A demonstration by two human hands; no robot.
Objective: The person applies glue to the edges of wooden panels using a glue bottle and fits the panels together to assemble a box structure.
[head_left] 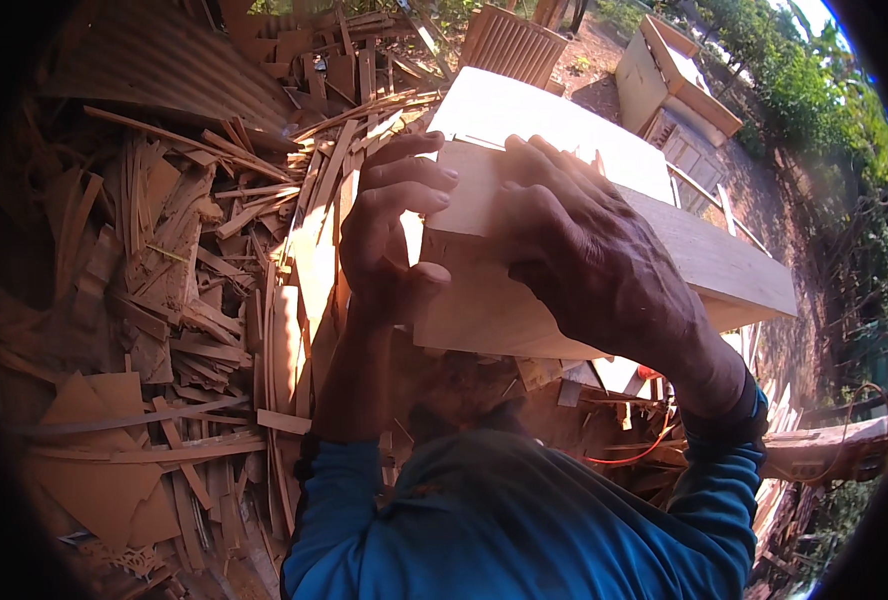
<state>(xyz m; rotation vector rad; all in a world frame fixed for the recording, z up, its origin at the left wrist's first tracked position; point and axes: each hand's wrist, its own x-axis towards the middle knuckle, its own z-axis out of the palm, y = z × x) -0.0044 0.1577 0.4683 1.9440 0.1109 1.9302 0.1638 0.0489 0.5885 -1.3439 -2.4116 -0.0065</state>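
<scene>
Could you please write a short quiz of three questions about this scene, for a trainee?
1. True or false: both hands hold the pale wooden block.
2. What covers the ground on the person's left? A) water B) wood scraps C) grass
3. Which hand lies over the block's top?

Key: 1. true. 2. B, wood scraps. 3. The right hand; the left hand has its grip on the block's left end.

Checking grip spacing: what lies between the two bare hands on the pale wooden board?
Head view: only the pale wooden board between left hand and right hand.
</scene>
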